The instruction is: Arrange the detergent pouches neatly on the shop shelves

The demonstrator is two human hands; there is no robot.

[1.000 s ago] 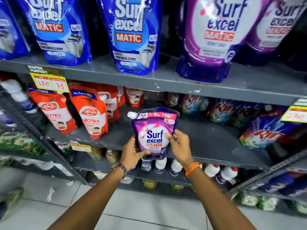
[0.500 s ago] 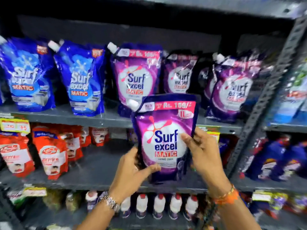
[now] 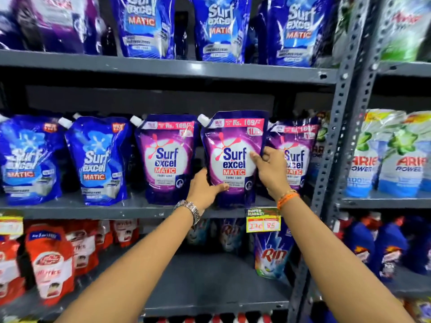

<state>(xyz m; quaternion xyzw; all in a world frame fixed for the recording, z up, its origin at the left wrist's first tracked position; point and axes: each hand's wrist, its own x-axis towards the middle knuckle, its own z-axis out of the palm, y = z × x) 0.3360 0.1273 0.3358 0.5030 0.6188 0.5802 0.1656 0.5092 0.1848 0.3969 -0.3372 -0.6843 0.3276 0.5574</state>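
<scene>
A purple Surf Excel Matic pouch (image 3: 233, 157) stands upright on the grey middle shelf (image 3: 93, 209), held from both sides. My left hand (image 3: 205, 187) grips its lower left edge. My right hand (image 3: 270, 169) grips its right edge, thumb on the front. A second purple pouch (image 3: 166, 157) stands to its left, and a third purple pouch (image 3: 296, 155) sits partly hidden behind my right hand. Two blue Surf Excel pouches (image 3: 98, 159) fill the left of the same shelf.
Blue pouches (image 3: 219, 26) line the shelf above. Red Lifebuoy refills (image 3: 50, 262) and a Rin pack (image 3: 271, 255) sit on the lower shelf. A yellow price tag (image 3: 263, 221) hangs from the shelf edge. A perforated upright (image 3: 338, 127) separates the Ariel packs (image 3: 387, 155) at right.
Both hands lifted the purple pouch from the lower shelf level up to the middle shelf and set it between the other two purple pouches; the view rose with it.
</scene>
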